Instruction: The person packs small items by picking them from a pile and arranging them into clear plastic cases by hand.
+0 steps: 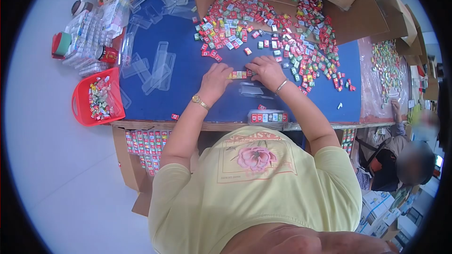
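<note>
A short row of small coloured boxes (239, 74) lies on the blue table top (188, 99) between my hands. My left hand (216, 81) has its fingers closed at the row's left end. At the right end, my right hand (267, 71) presses its fingers together against the boxes. Clear plastic pieces (254, 90) lie just below the row. Nearer the table's front edge sits a clear tray (268, 116) filled with a line of small boxes. A large pile of loose small boxes (292, 37) spreads beyond my hands.
Empty clear trays (160, 68) lie on the left. A red scoop-like bin (96, 96) of small boxes stands at the left edge. Cardboard flaps (358, 19) border the pile. Packed trays (148, 143) sit below the table edge. Another person (400, 157) works at the right.
</note>
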Demonstrator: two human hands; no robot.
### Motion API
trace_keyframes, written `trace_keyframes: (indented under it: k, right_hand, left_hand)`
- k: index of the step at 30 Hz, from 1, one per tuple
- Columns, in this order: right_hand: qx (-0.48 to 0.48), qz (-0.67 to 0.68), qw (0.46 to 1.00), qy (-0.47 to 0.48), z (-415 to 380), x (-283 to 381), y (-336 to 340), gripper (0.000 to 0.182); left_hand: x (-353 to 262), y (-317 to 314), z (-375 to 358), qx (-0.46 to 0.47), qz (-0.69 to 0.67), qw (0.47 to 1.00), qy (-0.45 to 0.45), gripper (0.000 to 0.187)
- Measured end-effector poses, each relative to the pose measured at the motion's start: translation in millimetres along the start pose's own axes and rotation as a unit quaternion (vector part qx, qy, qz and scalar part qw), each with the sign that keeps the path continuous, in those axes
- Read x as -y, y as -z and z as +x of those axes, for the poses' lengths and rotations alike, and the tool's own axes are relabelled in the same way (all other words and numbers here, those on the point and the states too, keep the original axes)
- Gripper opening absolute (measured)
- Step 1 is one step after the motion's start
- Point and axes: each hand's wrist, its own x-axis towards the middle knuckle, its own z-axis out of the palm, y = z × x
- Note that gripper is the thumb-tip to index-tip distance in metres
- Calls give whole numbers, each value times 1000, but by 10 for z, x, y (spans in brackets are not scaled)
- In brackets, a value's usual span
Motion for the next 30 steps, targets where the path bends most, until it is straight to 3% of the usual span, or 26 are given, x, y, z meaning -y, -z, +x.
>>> trace_keyframes:
  k: [13, 16, 20, 24, 30]
  right_hand:
    - [15, 31, 999, 11, -155, 48, 191, 32]
    - [3, 34, 999, -28, -541, 144, 371, 33]
    - [7, 61, 991, -122, -900, 154, 249, 32]
    - [-7, 130, 979, -155, -1024, 83, 239, 31]
    - [-9, 102, 989, -110, -968, 41, 168, 24]
  left_hand:
    - [-315, -19, 30, -16, -25, 1000, -1, 27]
    - [-547, -73, 15, 27, -60, 997, -38, 27]
    - [-598, -261, -5, 22, -59, 996, -70, 28]
    - [-531, -211, -73, 21, -52, 996, -72, 25]
    - [-506, -236, -70, 14, -44, 990, -135, 20]
